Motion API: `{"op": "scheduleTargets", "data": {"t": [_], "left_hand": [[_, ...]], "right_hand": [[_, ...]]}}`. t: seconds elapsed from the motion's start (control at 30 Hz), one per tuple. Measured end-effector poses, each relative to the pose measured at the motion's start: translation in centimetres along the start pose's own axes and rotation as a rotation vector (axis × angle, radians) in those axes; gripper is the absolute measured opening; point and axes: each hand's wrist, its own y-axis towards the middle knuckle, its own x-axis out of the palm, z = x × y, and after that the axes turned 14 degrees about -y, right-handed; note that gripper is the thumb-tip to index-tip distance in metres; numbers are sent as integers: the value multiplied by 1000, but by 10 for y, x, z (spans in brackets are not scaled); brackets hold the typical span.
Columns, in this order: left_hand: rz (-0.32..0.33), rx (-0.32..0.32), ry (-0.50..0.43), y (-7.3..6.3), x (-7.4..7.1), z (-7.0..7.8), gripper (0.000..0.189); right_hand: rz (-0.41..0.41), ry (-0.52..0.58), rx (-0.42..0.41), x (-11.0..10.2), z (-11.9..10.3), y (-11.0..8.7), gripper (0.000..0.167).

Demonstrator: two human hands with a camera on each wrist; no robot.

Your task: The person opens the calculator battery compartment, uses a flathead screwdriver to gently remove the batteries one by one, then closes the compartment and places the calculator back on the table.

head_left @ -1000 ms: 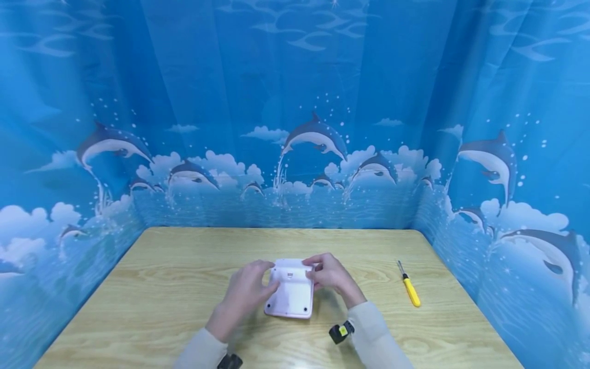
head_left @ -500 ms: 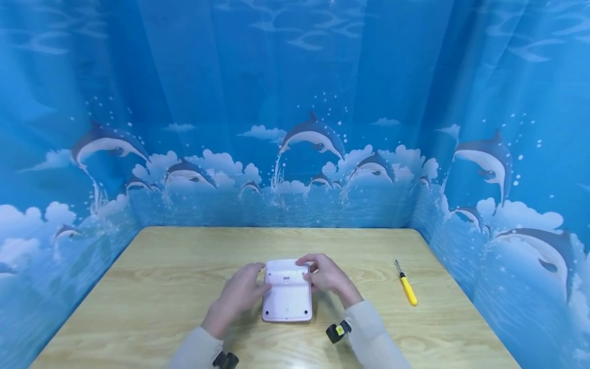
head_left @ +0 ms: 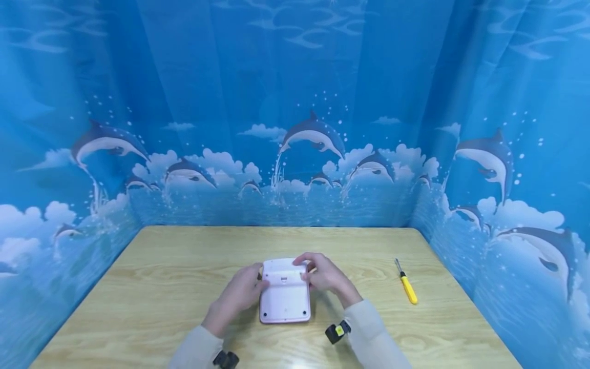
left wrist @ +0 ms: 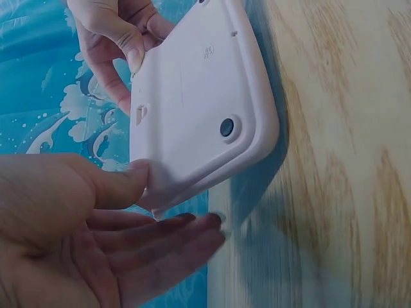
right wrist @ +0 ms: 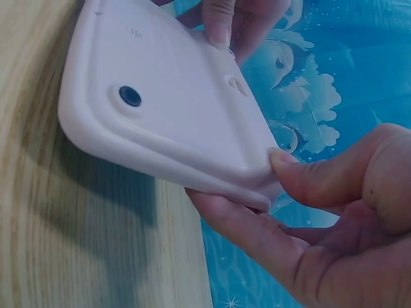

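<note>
A pale pink calculator (head_left: 285,302) is held back side up between the two hands in the head view. Its back has dark round feet and a small latch (left wrist: 141,114). At its left edge, the left hand (head_left: 239,291) has the thumb on the back and the fingers under the rim, pinching it. My right hand (head_left: 324,277) grips the opposite edge, thumb on top and index finger (right wrist: 244,234) beneath. Both wrist views show a shadow under the calculator; whether any edge touches the table cannot be told. Its front face is hidden.
A screwdriver (head_left: 406,283) with a yellow handle lies on the wooden table (head_left: 175,266), to the right of the right hand. A blue curtain (head_left: 286,61) printed with dolphins surrounds the table's back and sides.
The calculator has turned slightly and come a little to the left, now sitting straighter. The left thumb has moved closer in at its edge. The right hand keeps its grip.
</note>
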Motion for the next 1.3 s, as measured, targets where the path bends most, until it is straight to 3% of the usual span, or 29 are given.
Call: {"op": "scheduleTargets", "data": {"t": [0.27, 0.5, 1.13, 1.3], "left_hand": [[-37, -8, -116, 3, 1, -2, 43], [-43, 34, -133, 4, -1, -5, 25], [-17, 57, -147, 1, 3, -6, 19], [-25, 38, -127, 2, 4, -6, 23]], "right_hand": [[-18, 54, -36, -1, 3, 0, 43], [-35, 65, -34, -2, 3, 0, 43], [57, -15, 6, 8, 3, 3, 40], [52, -45, 20, 9, 3, 3, 44]]}}
